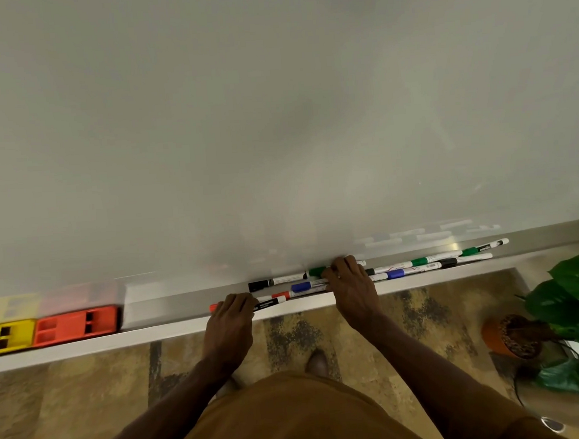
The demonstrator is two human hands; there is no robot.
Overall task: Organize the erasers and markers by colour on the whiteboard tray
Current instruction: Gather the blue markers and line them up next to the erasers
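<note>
Lying lengthwise along whiteboard tray [172, 327], markers [401, 269] with caps mostly left; left hand [232, 321] curled on black marker [270, 303], right hand [349, 283] fingers down over green marker [317, 271]; erasers [76, 326] far left.

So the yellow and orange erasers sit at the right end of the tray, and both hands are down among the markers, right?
Not quite. The head view shows the yellow eraser and the orange eraser at the left end of the tray, not the right. The rest holds: the left hand and right hand are both down among the markers.
</note>
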